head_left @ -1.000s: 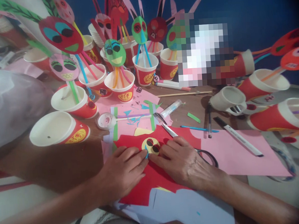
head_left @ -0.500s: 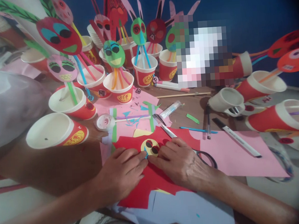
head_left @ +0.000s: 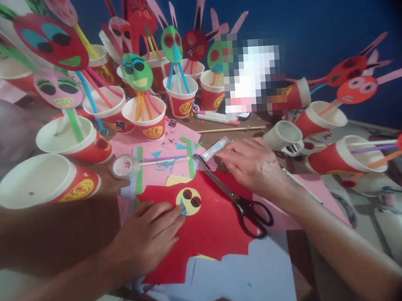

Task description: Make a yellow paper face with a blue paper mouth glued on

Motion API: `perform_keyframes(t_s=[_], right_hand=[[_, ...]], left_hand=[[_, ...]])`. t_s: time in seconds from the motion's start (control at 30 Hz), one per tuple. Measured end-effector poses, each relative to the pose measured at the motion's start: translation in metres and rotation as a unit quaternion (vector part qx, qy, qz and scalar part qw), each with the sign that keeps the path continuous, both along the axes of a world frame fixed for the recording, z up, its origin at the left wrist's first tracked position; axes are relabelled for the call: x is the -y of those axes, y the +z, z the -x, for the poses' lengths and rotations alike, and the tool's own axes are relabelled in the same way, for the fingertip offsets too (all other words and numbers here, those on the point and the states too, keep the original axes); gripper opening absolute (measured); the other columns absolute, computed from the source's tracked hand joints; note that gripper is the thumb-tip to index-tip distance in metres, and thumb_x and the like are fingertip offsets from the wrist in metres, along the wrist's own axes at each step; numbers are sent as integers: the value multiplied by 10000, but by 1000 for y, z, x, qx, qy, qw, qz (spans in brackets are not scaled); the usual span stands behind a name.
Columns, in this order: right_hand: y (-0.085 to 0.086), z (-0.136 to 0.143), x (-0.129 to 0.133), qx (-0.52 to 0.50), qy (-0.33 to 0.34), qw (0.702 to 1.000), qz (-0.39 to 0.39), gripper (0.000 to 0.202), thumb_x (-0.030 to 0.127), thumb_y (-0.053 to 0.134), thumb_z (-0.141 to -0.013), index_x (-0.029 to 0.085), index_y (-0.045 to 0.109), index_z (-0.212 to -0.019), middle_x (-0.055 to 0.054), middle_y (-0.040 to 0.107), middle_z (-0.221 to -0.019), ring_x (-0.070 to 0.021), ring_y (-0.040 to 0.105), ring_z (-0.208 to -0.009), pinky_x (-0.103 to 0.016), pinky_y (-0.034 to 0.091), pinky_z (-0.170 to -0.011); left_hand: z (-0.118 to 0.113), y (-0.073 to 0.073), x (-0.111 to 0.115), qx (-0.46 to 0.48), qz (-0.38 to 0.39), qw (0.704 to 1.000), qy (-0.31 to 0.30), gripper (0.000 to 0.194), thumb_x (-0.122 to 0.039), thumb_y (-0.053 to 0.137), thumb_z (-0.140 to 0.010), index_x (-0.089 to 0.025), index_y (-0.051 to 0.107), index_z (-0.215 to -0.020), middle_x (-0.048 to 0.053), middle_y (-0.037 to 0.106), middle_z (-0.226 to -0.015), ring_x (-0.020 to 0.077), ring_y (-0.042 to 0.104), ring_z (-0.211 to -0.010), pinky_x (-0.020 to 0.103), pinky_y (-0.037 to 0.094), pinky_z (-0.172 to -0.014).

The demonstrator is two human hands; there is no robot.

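Observation:
A round yellow paper face [head_left: 195, 204] with black eyes, red lashes and a blue pointed mouth lies on a cut sheet of red paper [head_left: 209, 238]. My left hand [head_left: 151, 233] keeps its fingertips pressed on the blue mouth at the face's left edge. Farther up, my right hand [head_left: 254, 163] reaches over the table, fingers stretched toward a clear tube [head_left: 216, 148], nothing visible in its grasp. Its fingertips are beside the tube's end; whether they touch I cannot tell. Black-handled scissors [head_left: 236, 198], blades nearly together, lie across the red paper below my right hand.
Paper cups holding paper-faced straw figures, such as a green face [head_left: 137, 71], stand along the back and right. A bare cup [head_left: 36, 181] leans at the left. Near the middle are a small round tub [head_left: 123, 166], blue scraps and a thin stick [head_left: 232, 129]. A white mug [head_left: 284, 138] stands at right.
My right hand has left the yellow face and moved up and right to the clear tube, uncovering the scissors. My left hand stays on the face. The whole view has shifted.

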State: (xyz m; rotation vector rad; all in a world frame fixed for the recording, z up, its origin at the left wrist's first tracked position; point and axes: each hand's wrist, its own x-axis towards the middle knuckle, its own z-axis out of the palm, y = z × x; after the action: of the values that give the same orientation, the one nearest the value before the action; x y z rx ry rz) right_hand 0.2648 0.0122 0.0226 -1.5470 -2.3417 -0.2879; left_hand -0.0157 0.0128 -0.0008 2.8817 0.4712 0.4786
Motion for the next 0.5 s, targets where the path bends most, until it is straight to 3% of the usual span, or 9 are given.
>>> perform_keyframes(t_s=[0.13, 0.33, 0.5], right_hand=[[-1, -4, -15, 31, -9, 999, -15, 208, 169, 494, -879, 216, 664, -990, -46, 662, -930, -213, 539, -867, -341, 328, -750], [-9, -1, -26, 56, -11, 996, 63, 261, 199, 542, -852, 213, 617, -1101, -72, 643, -1085, -260, 512, -1015, -388, 308, -833], [-13, -5, -29, 35, 13, 996, 82, 206, 192, 538, -843, 177, 606, -1036, -94, 651, -1052, -266, 535, -1009, -410, 320, -872]], left_hand=[[1, -3, -1, -1, -7, 1000, -3, 203, -187, 462, -887, -175, 625, -1008, 36, 670, -1046, 179, 528, -937, 323, 357, -797], [1, -3, -1, -6, -5, 1000, -2, 208, -196, 454, -895, -169, 623, -1012, 23, 673, -1054, 176, 523, -925, 328, 355, -792], [2, -5, 1, -16, -9, 1000, -2, 226, -201, 445, -899, -161, 626, -1029, 36, 665, -1069, 184, 517, -942, 335, 362, -803]])
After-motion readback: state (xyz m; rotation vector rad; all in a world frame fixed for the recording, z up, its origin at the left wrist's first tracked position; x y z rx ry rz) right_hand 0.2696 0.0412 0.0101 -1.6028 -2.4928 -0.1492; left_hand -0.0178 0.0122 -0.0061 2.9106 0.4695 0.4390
